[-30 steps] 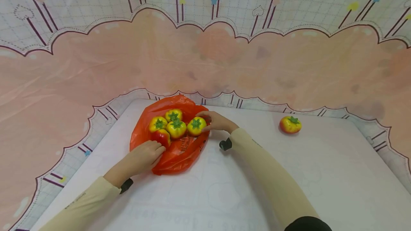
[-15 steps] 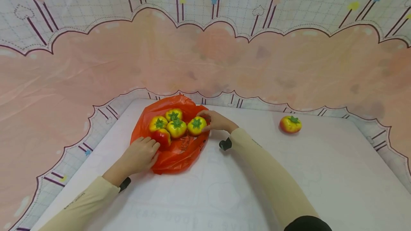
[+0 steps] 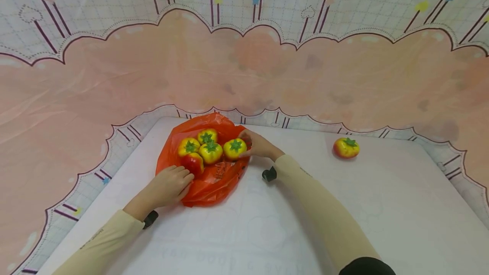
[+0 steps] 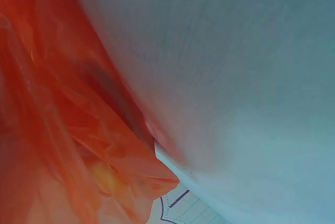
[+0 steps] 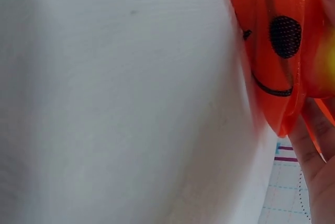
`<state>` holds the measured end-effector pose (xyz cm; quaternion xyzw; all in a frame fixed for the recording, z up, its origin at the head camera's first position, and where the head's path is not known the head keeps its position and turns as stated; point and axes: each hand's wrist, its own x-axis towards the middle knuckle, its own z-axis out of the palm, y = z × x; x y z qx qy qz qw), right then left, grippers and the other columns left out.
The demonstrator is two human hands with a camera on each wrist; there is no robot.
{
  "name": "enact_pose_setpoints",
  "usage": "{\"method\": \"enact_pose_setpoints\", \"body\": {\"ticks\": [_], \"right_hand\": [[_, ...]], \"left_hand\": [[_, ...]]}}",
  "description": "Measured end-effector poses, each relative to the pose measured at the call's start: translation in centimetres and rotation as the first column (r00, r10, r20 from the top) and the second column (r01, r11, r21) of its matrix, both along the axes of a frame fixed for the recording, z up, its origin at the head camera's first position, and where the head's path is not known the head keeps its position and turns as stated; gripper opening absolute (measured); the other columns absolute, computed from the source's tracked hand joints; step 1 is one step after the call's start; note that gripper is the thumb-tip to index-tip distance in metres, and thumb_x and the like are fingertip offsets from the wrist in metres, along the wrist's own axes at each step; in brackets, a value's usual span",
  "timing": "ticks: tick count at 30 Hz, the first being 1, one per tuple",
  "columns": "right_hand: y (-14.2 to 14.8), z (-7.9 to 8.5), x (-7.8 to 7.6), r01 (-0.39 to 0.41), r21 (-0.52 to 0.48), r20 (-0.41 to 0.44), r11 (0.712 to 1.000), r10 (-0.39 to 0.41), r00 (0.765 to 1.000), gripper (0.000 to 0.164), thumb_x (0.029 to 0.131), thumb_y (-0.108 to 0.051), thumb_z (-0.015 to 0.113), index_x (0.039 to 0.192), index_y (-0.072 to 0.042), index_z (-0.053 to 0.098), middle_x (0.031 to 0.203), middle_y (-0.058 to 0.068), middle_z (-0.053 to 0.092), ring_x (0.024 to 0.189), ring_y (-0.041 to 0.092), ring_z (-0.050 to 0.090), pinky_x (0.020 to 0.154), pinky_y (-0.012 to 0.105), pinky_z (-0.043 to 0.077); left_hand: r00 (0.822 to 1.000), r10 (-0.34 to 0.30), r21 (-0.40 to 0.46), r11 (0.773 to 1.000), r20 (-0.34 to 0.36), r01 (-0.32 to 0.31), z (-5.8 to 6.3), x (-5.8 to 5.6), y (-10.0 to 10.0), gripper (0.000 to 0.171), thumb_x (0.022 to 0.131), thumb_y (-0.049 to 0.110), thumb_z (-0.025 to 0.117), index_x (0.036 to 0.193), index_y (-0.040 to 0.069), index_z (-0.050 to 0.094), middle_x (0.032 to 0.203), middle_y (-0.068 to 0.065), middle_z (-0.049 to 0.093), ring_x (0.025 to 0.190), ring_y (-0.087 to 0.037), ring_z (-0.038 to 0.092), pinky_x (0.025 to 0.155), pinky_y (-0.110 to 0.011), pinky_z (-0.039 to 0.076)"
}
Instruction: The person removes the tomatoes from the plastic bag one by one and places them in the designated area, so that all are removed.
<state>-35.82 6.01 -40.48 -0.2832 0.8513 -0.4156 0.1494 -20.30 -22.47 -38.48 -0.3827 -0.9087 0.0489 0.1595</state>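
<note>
A red-orange plastic bag (image 3: pixel 208 192) lies spread on the white table, its mouth facing up. Inside sit several shiny yellow persimmons (image 3: pixel 210 152) with green leafy caps, and one turned red side up (image 3: pixel 192 163). My left hand (image 3: pixel 168 186) grips the bag's near left edge with curled fingers, right beside the red-sided persimmon; its fingertips are hidden. At the right edge, my right hand (image 3: pixel 259 144) holds the bag, thumb by the rightmost persimmon (image 3: pixel 234 149). In the right wrist view its fingers (image 5: pixel 311 156) reach behind the bag. Mostly bag (image 4: pixel 63 103) fills the left wrist view.
Another yellow-red persimmon (image 3: pixel 346 148) lies alone on the white table (image 3: pixel 298 232), far to the right of the bag. Behind the table hangs a pink and white patterned cloth (image 3: pixel 244 67). Black straps (image 3: pixel 269 174) show at the wrists.
My left hand has drawn back slightly left from the red-sided persimmon onto the bag's edge, then shifted a touch right. My right hand and the persimmons stay practically in place.
</note>
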Motion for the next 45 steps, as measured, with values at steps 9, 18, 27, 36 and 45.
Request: {"method": "enact_pose_setpoints", "body": {"ticks": [9,18,27,36,45], "right_hand": [[0.1,0.0,0.1,-0.015,0.106,-0.013,0.994,0.016,1.0,0.069,0.078,-0.014,0.075,0.14,-0.013,0.042,0.143,0.008,0.047,0.133,0.025,0.041,0.113,0.043,0.03],[0.1,0.2,0.1,0.015,0.112,-0.04,0.994,-0.01,0.999,0.067,0.077,-0.022,0.076,0.137,-0.019,0.047,0.14,0.005,0.05,0.131,0.024,0.043,0.112,0.046,0.032],[0.2,0.7,0.3,0.059,0.034,-0.039,0.998,-0.057,0.998,0.068,0.076,-0.025,0.078,0.136,-0.019,0.048,0.137,0.005,0.052,0.126,0.025,0.047,0.106,0.045,0.04],[0.4,2.0,0.7,0.044,-0.019,-0.064,0.999,-0.045,0.997,0.068,0.075,-0.023,0.078,0.136,-0.016,0.048,0.133,0.009,0.054,0.123,0.027,0.049,0.104,0.045,0.041],[0.7,3.1,1.0,0.027,-0.066,-0.078,0.997,-0.032,0.996,0.066,0.075,-0.021,0.078,0.133,-0.013,0.049,0.132,0.009,0.054,0.119,0.028,0.052,0.099,0.045,0.046]], "left_hand": [[1.0,-0.005,0.011,1.0,-0.015,0.006,-0.3,0.0,0.1,0.018,0.077,0.021,0.073,0.089,0.009,0.066,0.083,-0.004,0.07,0.075,-0.017,0.061,0.07,-0.03,0.053],[0.999,0.01,0.026,1.0,-0.031,-0.01,-0.2,-0.1,0.2,0.024,0.077,0.022,0.074,0.094,0.007,0.065,0.088,-0.007,0.068,0.079,-0.021,0.063,0.075,-0.035,0.056],[0.994,-0.017,0.035,0.999,-0.104,0.02,-0.2,0.0,0.1,0.026,0.073,0.019,0.077,0.093,0.006,0.065,0.091,-0.009,0.067,0.084,-0.024,0.062,0.076,-0.037,0.056],[0.985,-0.047,0.028,0.998,-0.167,0.052,-0.4,-0.2,-0.2,0.027,0.068,0.019,0.079,0.087,0.008,0.063,0.085,-0.007,0.066,0.081,-0.023,0.059,0.076,-0.037,0.052],[0.986,-0.05,0.028,0.998,-0.161,0.055,-0.5,-0.3,-0.2,0.025,0.069,0.02,0.078,0.085,0.009,0.063,0.084,-0.006,0.065,0.081,-0.023,0.059,0.076,-0.038,0.051]]}}
